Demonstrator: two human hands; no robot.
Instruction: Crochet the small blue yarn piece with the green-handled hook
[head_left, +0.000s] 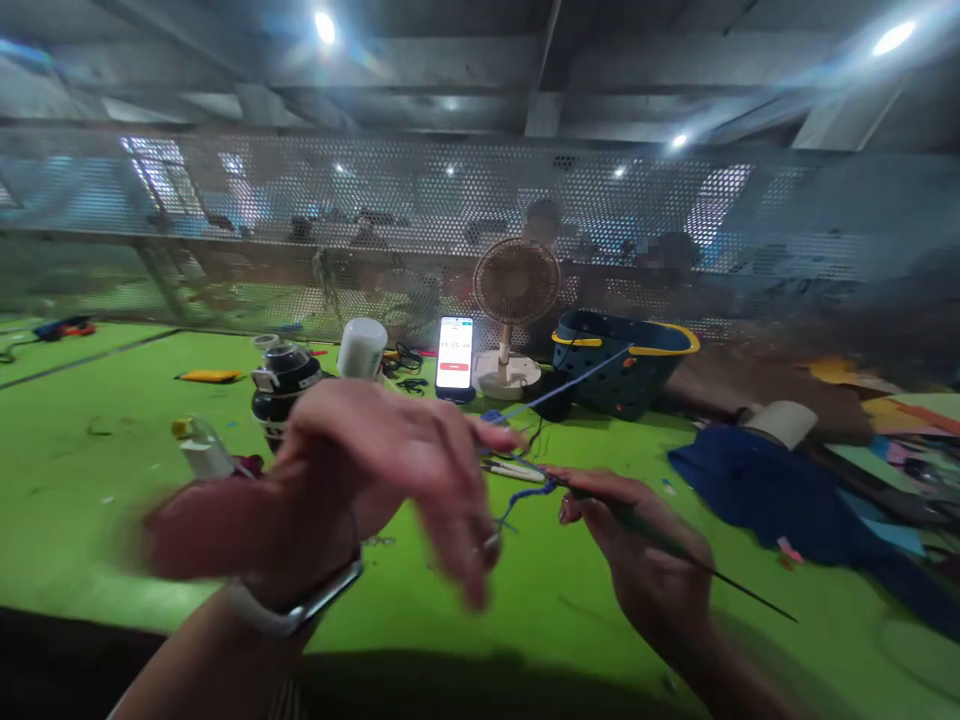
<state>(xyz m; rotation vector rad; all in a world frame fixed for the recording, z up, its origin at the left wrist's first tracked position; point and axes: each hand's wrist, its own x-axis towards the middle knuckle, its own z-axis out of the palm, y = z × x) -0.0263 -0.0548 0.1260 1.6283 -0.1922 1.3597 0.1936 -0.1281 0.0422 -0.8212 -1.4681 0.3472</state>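
My left hand (390, 450), blurred by motion, is raised over the table with its fingers stretched and apart. Blue yarn (570, 385) runs from the dark basket to beside its index finger; whether it touches the finger cannot be made out. My right hand (645, 540) is closed around a crochet hook (660, 540) with a dark green handle, its thin dark end pointing to the lower right. A short twisted blue yarn chain (531, 492) hangs at the right fingertips, its loose tail below. A pale slender object (514, 470) lies just behind it.
On the green table (510, 640) stand a dark basket (622, 365) with yellow handles, a fan (516, 290), a lit phone (454, 355), a white cup (362, 347) and a black bottle (281, 385). Blue cloth (757, 480) and scraps lie at right.
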